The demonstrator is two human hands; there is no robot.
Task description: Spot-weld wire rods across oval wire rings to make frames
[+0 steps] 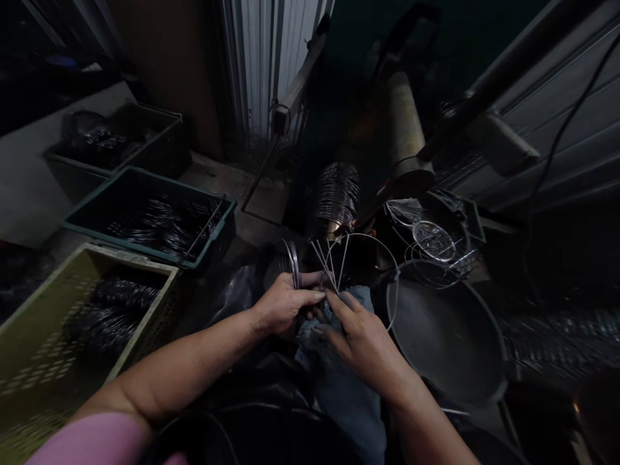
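My left hand is closed round a small bundle of bent metal wires, whose curved part stands up above its fingers. Close beside it, my right hand grips several thin straight wires that fan upward from between the two hands. One long wire arcs out to the right of them. The fingertips of both hands nearly meet, and the exact hold there is partly hidden. Just beyond the hands, a thick stack of wire rings sits on a rod.
On the left stand a yellow crate and a green crate, both with dark wire pieces, and another crate behind. To the right are a grey round basin, loose wire pieces and a slanting metal bar.
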